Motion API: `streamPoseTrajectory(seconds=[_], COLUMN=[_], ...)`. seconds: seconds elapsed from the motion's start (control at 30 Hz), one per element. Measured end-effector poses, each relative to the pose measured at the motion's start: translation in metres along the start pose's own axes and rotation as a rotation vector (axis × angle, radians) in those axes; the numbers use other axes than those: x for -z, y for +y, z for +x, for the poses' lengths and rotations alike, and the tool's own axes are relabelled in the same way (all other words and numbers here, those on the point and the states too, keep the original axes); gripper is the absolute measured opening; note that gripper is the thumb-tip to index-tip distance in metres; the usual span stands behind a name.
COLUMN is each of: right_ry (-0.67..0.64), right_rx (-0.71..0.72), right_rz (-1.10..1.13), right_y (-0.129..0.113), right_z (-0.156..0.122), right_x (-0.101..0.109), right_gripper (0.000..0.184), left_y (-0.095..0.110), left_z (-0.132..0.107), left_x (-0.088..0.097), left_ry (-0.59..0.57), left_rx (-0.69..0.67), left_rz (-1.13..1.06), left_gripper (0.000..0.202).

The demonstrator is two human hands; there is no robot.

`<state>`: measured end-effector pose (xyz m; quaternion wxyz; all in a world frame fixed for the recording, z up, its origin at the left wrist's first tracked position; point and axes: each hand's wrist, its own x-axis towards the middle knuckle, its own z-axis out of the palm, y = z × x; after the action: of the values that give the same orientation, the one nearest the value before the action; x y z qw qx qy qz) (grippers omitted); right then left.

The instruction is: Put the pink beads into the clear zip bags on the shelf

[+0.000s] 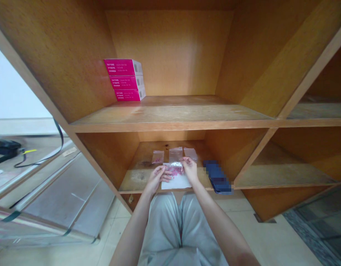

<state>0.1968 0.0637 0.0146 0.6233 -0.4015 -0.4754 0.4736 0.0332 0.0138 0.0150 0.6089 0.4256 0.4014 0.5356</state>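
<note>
A clear plastic bag with small pink beads or pellets is stretched between my two hands over a white sheet at the front of the lower shelf. My left hand pinches its left edge, thumb and forefinger together, the other fingers reaching under or beside it. At the upper right corner, the fingers of my right hand are closed on the same bag. Just behind lie a small clear bag with some pink bits, a second clear bag and a third pale bag.
A dark blue flat item, blurred out, overhangs the shelf edge at right. Three pink boxes are stacked on the upper shelf. A wooden divider stands at right. Left is a glass-topped frame with a black cable.
</note>
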Motion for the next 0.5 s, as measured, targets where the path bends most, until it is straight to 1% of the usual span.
streamPoseTrajectory(seconds=[0.13, 0.2, 0.27, 0.37, 0.43, 0.5], right_ry=[0.123, 0.173, 0.16, 0.136, 0.12, 0.113], right_rx=[0.08, 0.04, -0.01, -0.064, -0.088, -0.09], right_rz=[-0.037, -0.068, -0.202, -0.476, -0.576, -0.624], right_y=[-0.005, -0.004, -0.003, -0.002, -0.001, 0.0], right_z=[0.045, 0.067, 0.084, 0.099, 0.102, 0.103], right_x=[0.021, 0.034, 0.046, 0.06, 0.065, 0.069], right_gripper=[0.02, 0.018, 0.015, 0.014, 0.014, 0.014], left_y=[-0.001, -0.001, -0.002, -0.003, -0.003, -0.004], left_z=[0.0, 0.0, 0.001, 0.002, 0.002, 0.002], left_x=[0.002, 0.002, 0.002, 0.003, 0.004, 0.004], left_ry=[-0.014, -0.016, -0.018, -0.02, -0.021, -0.021], left_rx=[-0.018, -0.016, -0.013, -0.01, -0.01, -0.01], left_rz=[-0.002, -0.001, -0.001, -0.007, -0.011, -0.011], left_gripper=[0.032, 0.031, 0.03, 0.029, 0.03, 0.03])
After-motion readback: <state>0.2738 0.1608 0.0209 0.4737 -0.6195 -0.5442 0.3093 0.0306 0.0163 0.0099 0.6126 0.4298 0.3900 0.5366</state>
